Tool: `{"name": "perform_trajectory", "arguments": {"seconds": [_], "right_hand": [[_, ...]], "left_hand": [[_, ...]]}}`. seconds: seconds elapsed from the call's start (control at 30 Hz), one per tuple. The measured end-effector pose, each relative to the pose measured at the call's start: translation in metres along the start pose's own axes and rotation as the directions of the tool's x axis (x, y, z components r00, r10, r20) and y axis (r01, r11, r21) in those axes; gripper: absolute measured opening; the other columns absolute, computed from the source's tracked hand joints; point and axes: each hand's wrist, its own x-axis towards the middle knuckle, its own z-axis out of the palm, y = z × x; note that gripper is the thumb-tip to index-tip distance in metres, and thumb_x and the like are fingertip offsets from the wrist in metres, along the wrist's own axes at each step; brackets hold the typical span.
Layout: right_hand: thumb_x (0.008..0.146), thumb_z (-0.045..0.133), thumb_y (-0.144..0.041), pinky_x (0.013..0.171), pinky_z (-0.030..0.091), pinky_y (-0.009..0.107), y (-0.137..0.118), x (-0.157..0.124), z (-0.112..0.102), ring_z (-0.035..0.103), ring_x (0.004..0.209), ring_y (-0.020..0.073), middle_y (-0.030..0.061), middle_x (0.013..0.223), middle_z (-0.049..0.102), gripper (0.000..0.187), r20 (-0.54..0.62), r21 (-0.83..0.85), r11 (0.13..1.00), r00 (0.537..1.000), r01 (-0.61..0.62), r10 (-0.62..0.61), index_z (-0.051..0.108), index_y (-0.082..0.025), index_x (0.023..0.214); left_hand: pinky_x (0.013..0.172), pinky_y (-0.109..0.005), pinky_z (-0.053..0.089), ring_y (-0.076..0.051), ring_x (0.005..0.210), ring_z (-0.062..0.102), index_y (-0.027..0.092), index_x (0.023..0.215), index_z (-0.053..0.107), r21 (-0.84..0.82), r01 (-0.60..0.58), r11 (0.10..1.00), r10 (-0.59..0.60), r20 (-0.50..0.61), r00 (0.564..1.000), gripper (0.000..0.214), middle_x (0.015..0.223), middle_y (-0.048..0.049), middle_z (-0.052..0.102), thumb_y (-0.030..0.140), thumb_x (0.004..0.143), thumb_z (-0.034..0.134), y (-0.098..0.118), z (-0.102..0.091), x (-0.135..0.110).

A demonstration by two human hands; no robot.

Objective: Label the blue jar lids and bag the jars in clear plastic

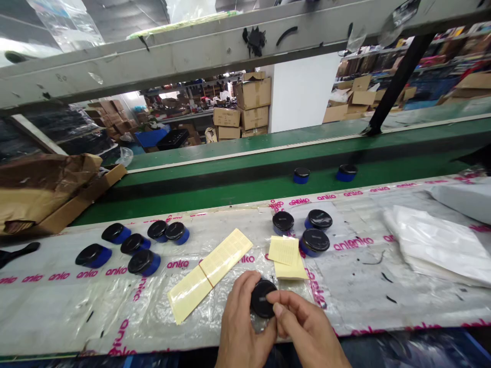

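Note:
My left hand (241, 322) is wrapped round a small round jar with a black lid (262, 299), held just above the near edge of the plastic-covered bench (57, 301). My right hand (307, 329) is closed in a pinch, thumb and fingertips pressed on the lid's right side. Just beyond the hands lie yellow label sheets (210, 273) and smaller yellow sheets (286, 253). Three black-lidded blue jars (314, 240) stand behind those sheets. Several more jars (140, 250) sit in a group at the left.
A green conveyor belt (238, 179) runs behind the bench with two blue jars (301, 175) on it. An open cardboard box (46, 197) sits at the far left. White plastic bags (433, 240) lie at the right. Stacked cartons (251, 105) stand in the background.

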Motion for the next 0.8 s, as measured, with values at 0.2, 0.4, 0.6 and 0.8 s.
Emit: {"name": "perform_trajectory", "arguments": {"seconds": [0.2,0.4,0.6,0.8], "right_hand": [[0.076,0.075,-0.047,0.064,0.049,0.027,0.0,0.0,0.002,0.054,0.06,0.0148,-0.0025,0.062,0.059,0.032,-0.03,-0.018,1.0,0.999,0.025,-0.026,0.076,-0.018,0.09],[0.073,0.078,-0.044,0.057,0.042,0.023,0.011,0.008,0.0,0.054,0.061,0.0135,-0.0013,0.067,0.061,0.031,-0.028,-0.037,0.999,1.0,0.01,-0.011,0.073,-0.017,0.086],[0.079,0.072,-0.043,0.051,0.034,0.021,0.015,0.011,-0.002,0.044,0.054,0.0103,-0.0049,0.059,0.051,0.028,-0.013,-0.102,0.994,0.999,0.03,-0.031,0.068,-0.016,0.08],[0.08,0.069,-0.046,0.053,0.035,0.022,0.018,0.008,0.001,0.047,0.057,0.0119,-0.0034,0.064,0.055,0.029,-0.038,-0.103,0.992,0.997,0.068,-0.072,0.067,-0.017,0.079]], "left_hand": [[0.109,-0.054,0.049,-0.031,0.136,0.053,0.026,0.144,0.042,-0.037,0.033,0.999,-0.029,0.094,0.995,0.063,0.146,-0.0141,0.054,0.026,0.086,0.067,-0.001,-0.009,0.0],[0.108,-0.053,0.05,-0.03,0.135,0.054,0.026,0.144,0.043,-0.019,0.006,1.0,-0.004,0.067,0.998,0.059,0.146,-0.0134,0.055,0.028,0.089,0.064,-0.001,-0.006,-0.001],[0.108,-0.052,0.051,-0.03,0.134,0.055,0.025,0.143,0.045,-0.043,-0.027,0.999,0.028,0.012,1.0,0.058,0.145,-0.0139,0.056,0.026,0.088,0.064,0.002,-0.003,-0.001],[0.108,-0.05,0.051,-0.028,0.135,0.054,0.027,0.146,0.041,-0.011,-0.051,0.999,0.051,0.051,0.997,0.061,0.146,-0.0126,0.055,0.028,0.089,0.065,0.001,-0.006,-0.002]]}}
